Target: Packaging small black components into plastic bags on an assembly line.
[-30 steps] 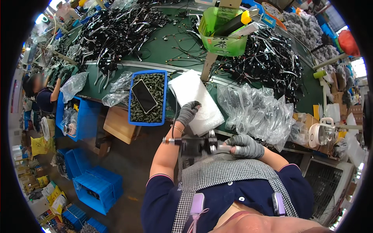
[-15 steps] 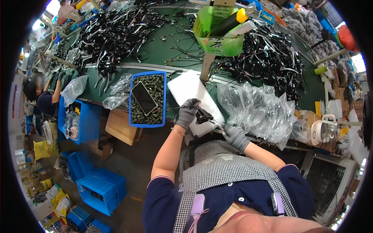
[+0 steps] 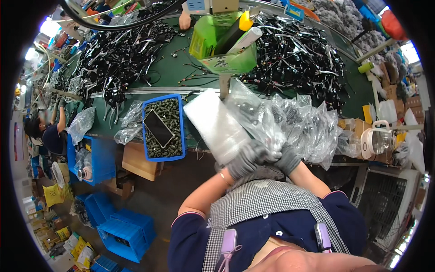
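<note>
Both my gloved hands meet at the bench's front edge, just in front of the white foam sheet (image 3: 215, 122). My left hand (image 3: 248, 159), in a grey glove, is closed, with its fingertips at the gathered end of a clear plastic bag (image 3: 256, 111). My right hand (image 3: 287, 159), gloved likewise, closes on the same gathered plastic. Motion smears the bag near my fingers. No brake lever shows between my hands; the fingers and plastic may hide it. More clear bags (image 3: 312, 129) lie overlapped to the right.
A blue tray (image 3: 182, 127) of small dark parts holds a phone (image 3: 158, 128). Black levers with cables (image 3: 299, 56) heap on the green bench. A green holder (image 3: 231, 65) with a marker stands ahead. Another person's hand (image 3: 185, 21) rests far off; a glass jug (image 3: 383, 143) stands right.
My hands have come together, the left moving right and down. The black and silver lever between them is out of sight. The plastic bag now reaches my fingers. A far person's hand has appeared.
</note>
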{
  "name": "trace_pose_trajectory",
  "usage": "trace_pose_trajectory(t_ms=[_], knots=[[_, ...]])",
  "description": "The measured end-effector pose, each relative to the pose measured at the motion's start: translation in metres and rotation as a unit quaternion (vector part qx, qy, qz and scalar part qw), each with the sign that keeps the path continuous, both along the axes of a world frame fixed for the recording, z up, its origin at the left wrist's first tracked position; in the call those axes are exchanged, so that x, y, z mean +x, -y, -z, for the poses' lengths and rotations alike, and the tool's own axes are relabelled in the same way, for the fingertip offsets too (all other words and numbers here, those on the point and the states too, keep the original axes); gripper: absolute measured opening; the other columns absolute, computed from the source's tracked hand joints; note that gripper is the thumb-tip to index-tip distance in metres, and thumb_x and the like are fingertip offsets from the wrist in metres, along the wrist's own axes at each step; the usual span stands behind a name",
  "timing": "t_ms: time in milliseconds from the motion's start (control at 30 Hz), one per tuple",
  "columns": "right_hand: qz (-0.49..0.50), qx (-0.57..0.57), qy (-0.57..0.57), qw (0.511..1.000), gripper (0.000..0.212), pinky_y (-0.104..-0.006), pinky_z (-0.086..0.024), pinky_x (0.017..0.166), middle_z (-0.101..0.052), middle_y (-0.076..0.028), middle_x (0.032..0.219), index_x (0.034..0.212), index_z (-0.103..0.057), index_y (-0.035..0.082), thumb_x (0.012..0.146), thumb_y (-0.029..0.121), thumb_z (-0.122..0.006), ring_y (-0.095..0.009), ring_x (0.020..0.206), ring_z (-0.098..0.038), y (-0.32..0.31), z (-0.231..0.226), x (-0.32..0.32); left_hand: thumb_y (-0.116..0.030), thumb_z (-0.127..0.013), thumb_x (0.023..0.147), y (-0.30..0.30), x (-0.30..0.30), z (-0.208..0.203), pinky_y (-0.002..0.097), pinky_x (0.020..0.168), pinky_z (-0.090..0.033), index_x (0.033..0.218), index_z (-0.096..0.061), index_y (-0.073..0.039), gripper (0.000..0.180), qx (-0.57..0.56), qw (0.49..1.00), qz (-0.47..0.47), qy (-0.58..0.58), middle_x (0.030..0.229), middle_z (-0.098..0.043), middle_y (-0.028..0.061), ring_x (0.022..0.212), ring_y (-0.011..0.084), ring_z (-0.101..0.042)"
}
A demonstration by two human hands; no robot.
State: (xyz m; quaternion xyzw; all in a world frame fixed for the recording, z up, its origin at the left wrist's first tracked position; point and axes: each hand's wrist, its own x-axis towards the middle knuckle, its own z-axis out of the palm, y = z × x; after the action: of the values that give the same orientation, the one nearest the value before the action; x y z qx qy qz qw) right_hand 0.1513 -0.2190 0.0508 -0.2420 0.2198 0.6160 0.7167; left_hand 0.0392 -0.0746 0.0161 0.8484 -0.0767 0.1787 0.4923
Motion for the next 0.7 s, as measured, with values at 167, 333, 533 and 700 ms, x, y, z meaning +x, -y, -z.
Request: trace_pose_trajectory(t_ms=[167,333,533,700], knots=[[-0.434,-0.218,0.767,0.419,0.03,-0.0368,-0.047,0.078,-0.061,-0.014,0.092,0.1,-0.056,0.003,0.079,0.024,-0.057,-0.027,0.086,-0.059,0.016,0.118,0.042,-0.012,-0.053,0.087,0.062,0.045,0.041,0.0357,0.064,-0.046,0.1,-0.053,-0.003,0.016,-0.585,0.773,-0.093,-0.225,0.08,-0.06,0.0136,0.067,0.0263,-0.055],[-0.255,-0.207,0.829,0.453,0.021,-0.04,-0.048,0.073,-0.063,-0.016,0.081,0.094,-0.061,0.004,0.081,0.018,-0.054,-0.033,0.076,-0.061,-0.014,0.055,0.137,-0.037,-0.047,0.088,0.066,0.057,0.125,0.0436,0.081,-0.046,0.118,-0.043,0.004,0.052,-0.058,0.832,-0.229,-0.501,0.101,-0.059,0.0254,0.092,0.0352,-0.06],[-0.406,-0.447,0.777,0.176,0.024,-0.0414,-0.049,0.081,-0.062,-0.02,0.099,0.097,-0.065,0.006,0.081,0.013,-0.048,-0.035,0.093,-0.061,-0.035,0.163,0.319,-0.029,-0.054,0.078,0.081,0.096,0.155,0.0415,0.097,-0.039,0.13,-0.034,0.001,0.063,0.018,0.871,-0.084,-0.484,0.124,-0.046,0.0288,0.115,0.0381,-0.048],[-0.47,-0.476,0.734,0.117,0.03,-0.044,-0.043,0.09,-0.047,-0.016,0.125,0.108,-0.061,0.017,0.078,0.019,-0.054,-0.032,0.114,-0.046,-0.067,0.154,0.293,-0.029,-0.055,0.079,0.071,0.062,0.1,0.0414,0.097,-0.039,0.127,-0.038,0.0,0.058,0.031,0.868,-0.145,-0.475,0.122,-0.047,0.0288,0.113,0.0388,-0.049]])
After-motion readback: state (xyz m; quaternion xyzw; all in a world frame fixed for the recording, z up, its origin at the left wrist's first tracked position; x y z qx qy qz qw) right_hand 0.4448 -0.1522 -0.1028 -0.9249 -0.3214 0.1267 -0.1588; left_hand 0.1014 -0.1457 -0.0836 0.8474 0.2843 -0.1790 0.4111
